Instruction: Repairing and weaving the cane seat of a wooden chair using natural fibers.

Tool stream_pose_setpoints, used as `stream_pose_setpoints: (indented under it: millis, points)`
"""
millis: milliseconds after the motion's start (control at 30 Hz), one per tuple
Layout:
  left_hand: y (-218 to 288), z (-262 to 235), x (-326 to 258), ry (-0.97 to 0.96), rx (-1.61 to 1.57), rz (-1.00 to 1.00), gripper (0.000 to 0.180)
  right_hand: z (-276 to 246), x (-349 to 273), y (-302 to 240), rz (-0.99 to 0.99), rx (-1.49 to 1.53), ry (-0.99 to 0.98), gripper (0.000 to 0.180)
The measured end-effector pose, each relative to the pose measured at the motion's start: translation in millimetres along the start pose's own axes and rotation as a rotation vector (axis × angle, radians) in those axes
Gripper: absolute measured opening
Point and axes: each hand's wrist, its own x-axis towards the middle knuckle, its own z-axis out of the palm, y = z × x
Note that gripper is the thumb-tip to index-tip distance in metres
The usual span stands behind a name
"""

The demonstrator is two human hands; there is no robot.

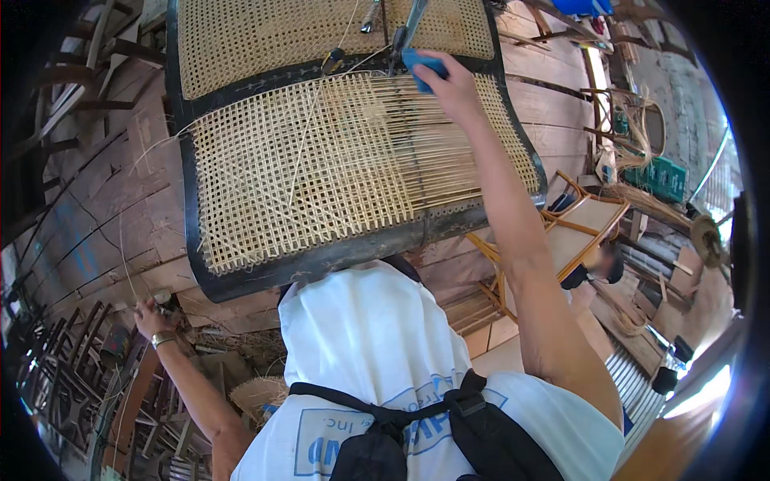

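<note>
A woven cane panel (pixel 305 168) in a dark wooden frame (pixel 337 260) lies before me. To the right of its middle, parallel cane strands (pixel 445 152) run across without the open mesh. My right hand (pixel 455 86) is closed on a blue piece (pixel 423 70), perhaps cloth or sponge, at the panel's far edge. Well out to the left, my left hand (pixel 151 319) pinches a long, thin cane strand (pixel 122 232) that curves up to the frame's left side. A yellow-and-black tool handle (pixel 332 61) rests on the frame's crossbar.
Another cane panel (pixel 321 40) lies beyond the crossbar, with a metal tool (pixel 370 18) on it. Stacked dark chair parts (pixel 72 361) fill the lower left. At right stand a light wooden chair (pixel 589 220), a green crate (pixel 662 178) and another person (pixel 597 263).
</note>
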Motion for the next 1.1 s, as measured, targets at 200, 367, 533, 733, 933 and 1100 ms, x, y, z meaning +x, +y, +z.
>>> stream_pose_setpoints:
  millis: [200, 367, 533, 733, 933, 1100]
  points:
    - [-1.7, 6.1, -35.5, -0.273, 0.113, 0.055, 0.028, 96.0, 8.3, 2.1, -0.357, -0.527, -0.096, 0.024]
    - [-52.1, 3.0, -26.1, -0.332, 0.290, 0.024, 0.030, 68.2, -128.0, -54.4, -0.424, -0.373, -0.321, 0.041]
    - [-106.7, -26.3, 6.3, -0.496, 0.548, 0.203, 0.031, 13.4, -141.5, -37.3, -0.009, -0.199, -0.039, 0.050]
    - [-88.0, -15.0, -15.9, -0.394, 0.439, 0.038, 0.032, 38.1, -95.8, -30.4, -0.293, 0.095, -0.350, 0.042]
    - [-46.9, -7.1, -138.9, -0.437, 0.599, 0.197, 0.019, 68.2, -3.1, 10.0, -0.426, -0.253, 0.053, 0.028]
    - [-69.0, -6.3, -234.1, -0.362, 0.830, 0.098, 0.022, 84.2, 12.3, 28.6, -0.419, -0.052, -0.219, 0.033]
